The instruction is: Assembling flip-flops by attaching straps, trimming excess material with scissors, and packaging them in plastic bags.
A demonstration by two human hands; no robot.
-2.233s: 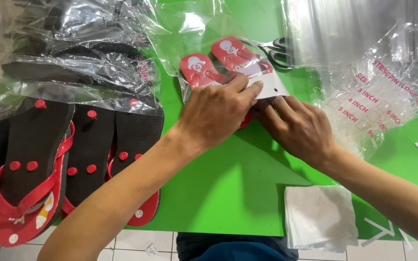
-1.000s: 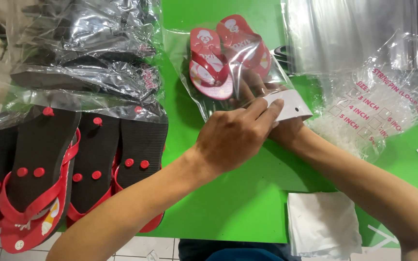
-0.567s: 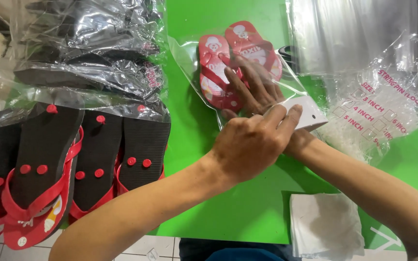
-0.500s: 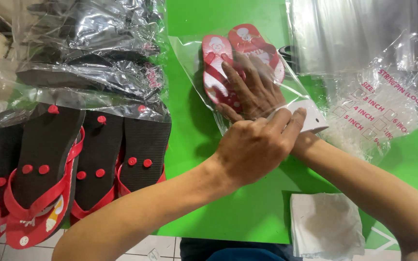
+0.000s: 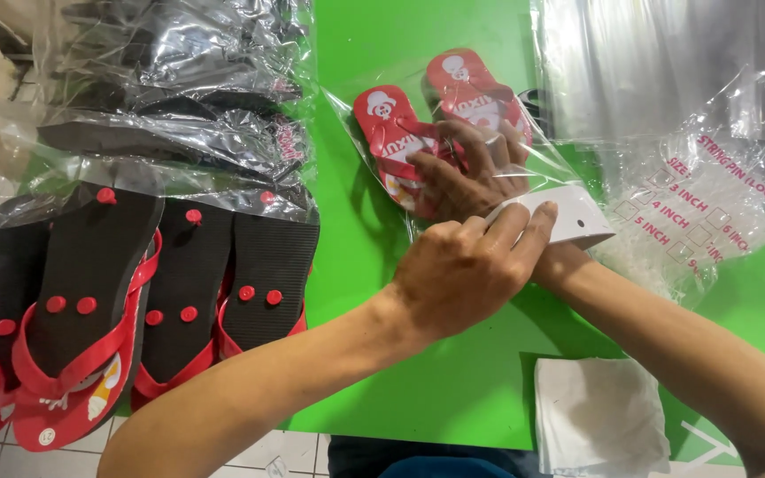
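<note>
A small pair of red flip-flops (image 5: 400,142) lies in a clear plastic bag (image 5: 360,190) on the green table (image 5: 453,372). My right hand (image 5: 467,173) rests flat on the pair, fingers spread; whether it is inside or on top of the bag I cannot tell. My left hand (image 5: 462,270) crosses over my right wrist and pinches a white folded card (image 5: 568,217) at the bag's open end.
Black-soled flip-flops with red straps (image 5: 126,301) lie sole-up at the left edge. Bagged pairs (image 5: 179,106) are piled behind them. A stack of clear bags (image 5: 657,62) and a packet of plastic loop pins (image 5: 701,204) sit to the right. A white folded sheet (image 5: 595,416) lies near the front edge.
My right hand has come out from under my left hand and spread over the bagged red pair, which sits further from me. My left hand stays on the white card.
</note>
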